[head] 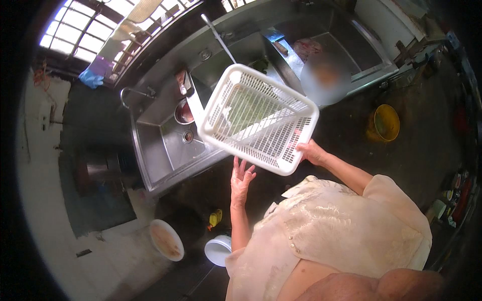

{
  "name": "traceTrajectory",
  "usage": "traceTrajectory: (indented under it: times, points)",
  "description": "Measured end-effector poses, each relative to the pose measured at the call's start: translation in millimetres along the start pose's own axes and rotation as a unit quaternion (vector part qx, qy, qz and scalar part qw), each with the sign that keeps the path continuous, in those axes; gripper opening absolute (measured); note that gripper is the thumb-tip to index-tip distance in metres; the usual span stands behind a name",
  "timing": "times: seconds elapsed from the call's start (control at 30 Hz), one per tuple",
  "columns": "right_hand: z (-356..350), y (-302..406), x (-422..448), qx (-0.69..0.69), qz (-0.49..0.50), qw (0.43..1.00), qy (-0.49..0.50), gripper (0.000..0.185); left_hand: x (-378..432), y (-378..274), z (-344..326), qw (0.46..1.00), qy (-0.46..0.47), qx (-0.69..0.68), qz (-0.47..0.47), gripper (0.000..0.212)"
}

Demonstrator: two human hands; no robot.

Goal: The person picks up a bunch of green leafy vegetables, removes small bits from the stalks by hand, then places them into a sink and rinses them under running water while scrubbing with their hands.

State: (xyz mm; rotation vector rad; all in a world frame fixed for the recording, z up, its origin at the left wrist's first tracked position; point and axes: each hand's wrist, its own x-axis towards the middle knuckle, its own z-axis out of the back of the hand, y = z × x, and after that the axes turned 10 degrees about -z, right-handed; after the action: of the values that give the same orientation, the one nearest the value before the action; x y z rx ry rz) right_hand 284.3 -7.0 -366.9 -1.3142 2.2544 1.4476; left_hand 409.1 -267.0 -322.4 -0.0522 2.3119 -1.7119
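A white rectangular plastic basket [226, 144] with slatted sides and bottom is held tilted over the front of a stainless steel sink [150, 150]. My right hand [312, 152] grips its rim at the near right corner. Just below the near left part of the rim, my left hand [242, 178] is raised with its fingers spread; the fingertips come close to the rim, and contact cannot be told. Through the slats, green leafy matter and a metal sink edge show. The basket holds no plain load.
A metal bowl [184, 112] with reddish contents and a knife [183, 88] sit at the left basin. Brownish-red produce [307, 49] lies at the right basin, beside a blurred round patch. A yellow bucket [387, 123], a white bucket [218, 251] and a yellow bottle [215, 218] stand or lie below.
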Motion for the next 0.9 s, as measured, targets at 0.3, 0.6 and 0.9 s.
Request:
traceTrajectory:
  times: [0.3, 0.6, 0.9]
  points:
    - [-19, 51, 57, -0.054, -0.053, 0.997, -0.004, 0.054, 86, 16, -22, 0.993, -0.022, 0.098, 0.067, 0.056]
    - [77, 95, 145, -0.327, 0.094, 0.937, -0.079, 0.057, 66, -25, 50, 0.957, -0.287, -0.007, -0.039, 0.059]
    - [125, 242, 224, -0.651, 0.281, 0.607, -0.359, 0.066, 27, -30, 163, 0.949, -0.288, 0.058, 0.117, 0.059]
